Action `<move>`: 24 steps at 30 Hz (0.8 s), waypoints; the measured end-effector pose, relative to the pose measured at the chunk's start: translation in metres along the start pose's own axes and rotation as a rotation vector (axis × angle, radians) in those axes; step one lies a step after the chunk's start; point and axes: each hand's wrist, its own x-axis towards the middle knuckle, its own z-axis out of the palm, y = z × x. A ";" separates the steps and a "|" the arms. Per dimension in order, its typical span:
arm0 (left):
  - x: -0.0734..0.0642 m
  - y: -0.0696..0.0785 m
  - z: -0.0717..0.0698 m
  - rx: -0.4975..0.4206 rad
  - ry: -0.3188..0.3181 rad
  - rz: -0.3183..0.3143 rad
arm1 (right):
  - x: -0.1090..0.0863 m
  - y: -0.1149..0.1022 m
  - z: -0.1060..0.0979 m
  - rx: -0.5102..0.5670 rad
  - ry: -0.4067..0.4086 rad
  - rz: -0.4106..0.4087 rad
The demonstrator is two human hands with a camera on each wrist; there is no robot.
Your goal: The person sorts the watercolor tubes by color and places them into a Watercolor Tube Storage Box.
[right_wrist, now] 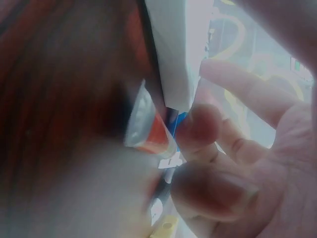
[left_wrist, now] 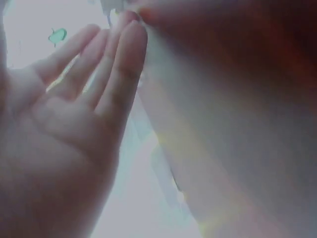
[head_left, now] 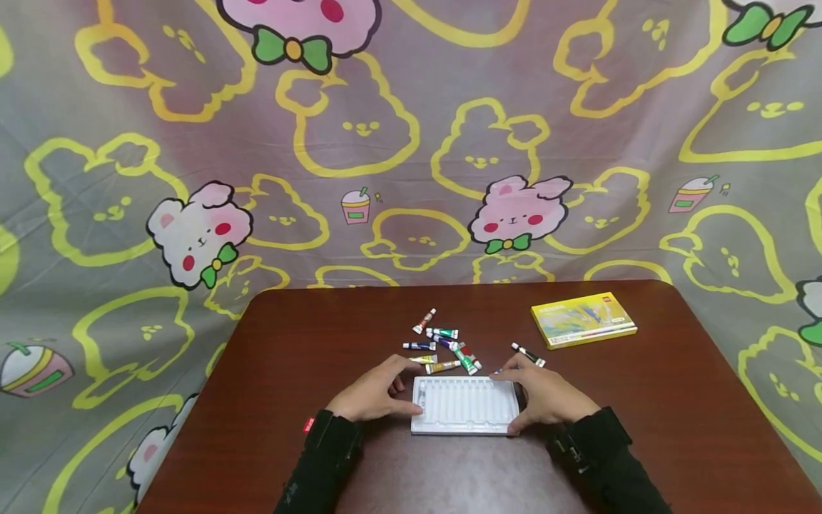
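A white plastic tray [head_left: 467,405] with a row of narrow slots lies on the table between my hands. At its left side, my left hand [head_left: 375,391] touches the edge with the thumb, the fingers near the back corner. These fingers [left_wrist: 121,74] look straight in the left wrist view. My right hand [head_left: 546,392] grips the tray's right end, thumb at the front corner, a finger at the back edge. Beside its bent fingers, the right wrist view shows an orange-labelled paint tube [right_wrist: 153,131] and a bit of blue; whether the hand touches that tube I cannot tell.
Several paint tubes [head_left: 442,367] lie loosely behind the tray. A dark-labelled tube [head_left: 528,354] lies behind my right hand. A yellow paint box [head_left: 583,320] rests at the table's back right. A patterned cloth [head_left: 398,143] hangs behind the brown table [head_left: 308,335].
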 end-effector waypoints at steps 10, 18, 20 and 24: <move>0.034 -0.003 0.000 0.263 0.227 -0.102 | 0.000 0.003 0.000 0.002 -0.003 0.009; 0.048 0.008 0.008 0.391 0.236 -0.132 | 0.002 0.004 0.002 0.015 -0.021 -0.004; 0.048 0.009 0.007 0.416 0.237 -0.135 | 0.002 0.004 0.001 0.015 -0.019 -0.004; 0.044 0.007 0.002 0.363 0.248 -0.143 | 0.001 0.002 -0.001 0.017 -0.017 0.004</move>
